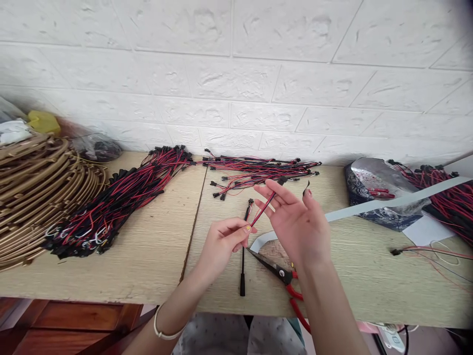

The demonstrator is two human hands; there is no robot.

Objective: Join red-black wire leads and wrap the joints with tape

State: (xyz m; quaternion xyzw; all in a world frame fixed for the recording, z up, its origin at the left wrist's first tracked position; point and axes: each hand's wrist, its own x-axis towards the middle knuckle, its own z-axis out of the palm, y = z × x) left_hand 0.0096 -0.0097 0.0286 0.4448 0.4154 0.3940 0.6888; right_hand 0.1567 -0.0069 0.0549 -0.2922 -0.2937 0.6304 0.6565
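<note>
My left hand [229, 235] pinches a thin red-and-black cable [263, 209] between thumb and fingers. The cable slants up to the right, and its black connector [282, 181] is by the fingertips of my right hand [301, 224]. That hand is palm up with its fingers spread, the cable lying across them. A small black strip [306, 187] sticks up at its thumb tip. Below my left hand, a black-sleeved cable [243, 271] lies on the table. Red-handled scissors [281, 272] lie under my right hand, partly hidden by the wrist.
Red-and-black cables [254, 170] lie by the wall, with a thick bundle [129, 197] on the left. Stacked tan hoops [44, 197] fill the far left. A white strip [369, 204] crosses a patterned bag [384, 217]. More cables [439, 197] are piled at far right.
</note>
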